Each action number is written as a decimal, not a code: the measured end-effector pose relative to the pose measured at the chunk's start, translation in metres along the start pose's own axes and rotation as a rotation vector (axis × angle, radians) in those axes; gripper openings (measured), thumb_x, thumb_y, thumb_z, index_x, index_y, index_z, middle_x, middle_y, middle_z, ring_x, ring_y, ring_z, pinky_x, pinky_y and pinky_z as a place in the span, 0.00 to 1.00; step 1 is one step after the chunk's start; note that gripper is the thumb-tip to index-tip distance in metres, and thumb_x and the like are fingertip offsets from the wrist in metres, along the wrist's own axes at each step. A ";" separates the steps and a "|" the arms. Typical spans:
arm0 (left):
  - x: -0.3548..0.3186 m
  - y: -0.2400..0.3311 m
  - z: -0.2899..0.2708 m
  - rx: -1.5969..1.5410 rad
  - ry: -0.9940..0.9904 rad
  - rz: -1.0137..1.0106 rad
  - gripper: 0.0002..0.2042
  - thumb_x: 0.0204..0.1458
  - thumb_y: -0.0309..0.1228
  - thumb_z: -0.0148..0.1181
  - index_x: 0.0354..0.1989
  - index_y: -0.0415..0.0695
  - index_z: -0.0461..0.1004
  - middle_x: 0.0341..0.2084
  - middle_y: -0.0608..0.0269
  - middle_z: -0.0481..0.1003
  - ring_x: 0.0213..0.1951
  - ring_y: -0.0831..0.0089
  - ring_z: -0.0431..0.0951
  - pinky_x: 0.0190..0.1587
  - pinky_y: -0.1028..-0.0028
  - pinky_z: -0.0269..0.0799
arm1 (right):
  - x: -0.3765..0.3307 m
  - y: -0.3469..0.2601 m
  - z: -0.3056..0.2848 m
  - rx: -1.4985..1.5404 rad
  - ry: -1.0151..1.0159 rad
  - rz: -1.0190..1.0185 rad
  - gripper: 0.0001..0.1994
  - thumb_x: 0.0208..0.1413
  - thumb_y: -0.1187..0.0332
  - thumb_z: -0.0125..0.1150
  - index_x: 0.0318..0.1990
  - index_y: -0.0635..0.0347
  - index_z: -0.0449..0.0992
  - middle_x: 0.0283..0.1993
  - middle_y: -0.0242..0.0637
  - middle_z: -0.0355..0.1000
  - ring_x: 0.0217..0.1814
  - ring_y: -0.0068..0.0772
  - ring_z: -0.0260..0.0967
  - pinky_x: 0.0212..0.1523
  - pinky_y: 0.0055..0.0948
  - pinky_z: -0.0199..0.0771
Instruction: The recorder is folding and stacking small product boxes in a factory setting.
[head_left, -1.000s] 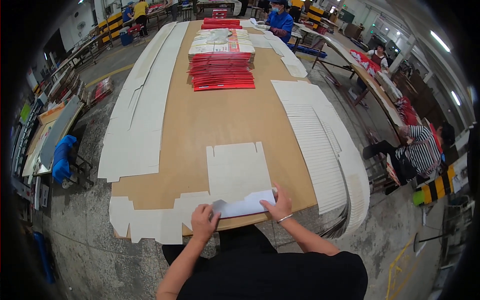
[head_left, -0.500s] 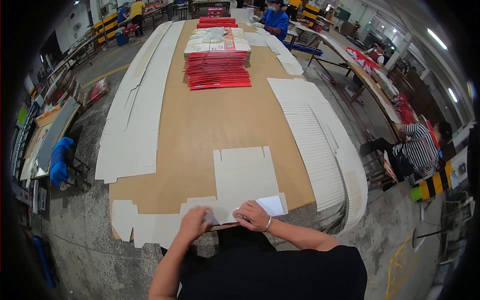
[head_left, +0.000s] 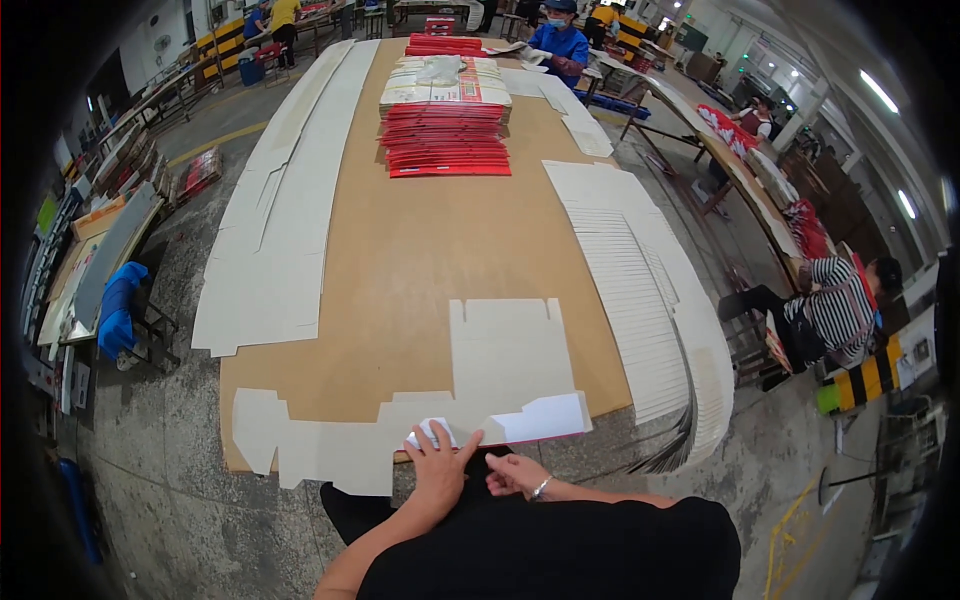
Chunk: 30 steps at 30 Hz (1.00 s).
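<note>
A die-cut cardboard sheet (head_left: pixel 510 350), greyish on its upper face, lies along the table's near edge. Two slots notch its far panel. At its near edge a flap (head_left: pixel 545 418) is folded over, showing a white side with a thin red line along the fold. My left hand (head_left: pixel 437 470) presses on the white folded part with its fingers spread flat. Just off the table edge, beside the left hand, my right hand (head_left: pixel 515 475) hangs with its fingers curled in. Whether anything is inside those fingers is hidden.
A stack of red and white folded cartons (head_left: pixel 445 140) stands farther up the brown tabletop (head_left: pixel 430 235). Flat cardboard sheets line the left side (head_left: pixel 270 240), and overlapping cardboard blanks (head_left: pixel 630 290) line the right. A co-worker in blue (head_left: pixel 560 45) stands at the far end.
The cardboard sheet has shifted right, and more of its white flap shows folded over. My left hand has moved right and spread flat; my right hand has dropped off the sheet towards me.
</note>
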<state>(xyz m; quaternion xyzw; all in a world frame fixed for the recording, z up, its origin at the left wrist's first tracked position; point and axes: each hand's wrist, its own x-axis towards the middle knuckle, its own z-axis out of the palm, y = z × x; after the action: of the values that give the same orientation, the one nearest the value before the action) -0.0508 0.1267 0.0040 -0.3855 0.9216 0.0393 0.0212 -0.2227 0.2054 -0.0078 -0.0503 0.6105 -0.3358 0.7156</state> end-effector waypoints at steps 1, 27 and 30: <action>0.001 0.007 0.008 0.011 0.048 0.044 0.35 0.48 0.42 0.64 0.67 0.73 0.58 0.59 0.31 0.56 0.56 0.25 0.58 0.50 0.29 0.58 | 0.008 0.004 -0.001 0.168 -0.004 -0.040 0.19 0.59 0.50 0.60 0.41 0.58 0.71 0.37 0.36 0.73 0.33 0.28 0.74 0.35 0.28 0.79; -0.061 -0.127 -0.013 -0.078 0.059 -0.208 0.45 0.37 0.44 0.74 0.66 0.47 0.60 0.66 0.41 0.55 0.66 0.42 0.56 0.67 0.51 0.51 | 0.063 -0.071 0.059 -1.955 -0.015 -1.138 0.34 0.62 0.39 0.39 0.73 0.39 0.48 0.78 0.34 0.39 0.79 0.47 0.33 0.69 0.69 0.29; -0.060 -0.131 -0.011 -0.030 0.170 -0.100 0.32 0.43 0.33 0.64 0.61 0.53 0.66 0.61 0.45 0.62 0.61 0.45 0.64 0.60 0.54 0.62 | 0.066 -0.055 0.046 -1.885 0.131 -1.303 0.32 0.63 0.41 0.38 0.73 0.36 0.49 0.77 0.33 0.41 0.79 0.46 0.35 0.68 0.69 0.31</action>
<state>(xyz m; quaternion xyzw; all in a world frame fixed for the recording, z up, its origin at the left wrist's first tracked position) 0.0846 0.0764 0.0114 -0.4332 0.8991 0.0192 -0.0609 -0.2023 0.1120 -0.0255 -0.8550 0.5134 -0.0536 0.0507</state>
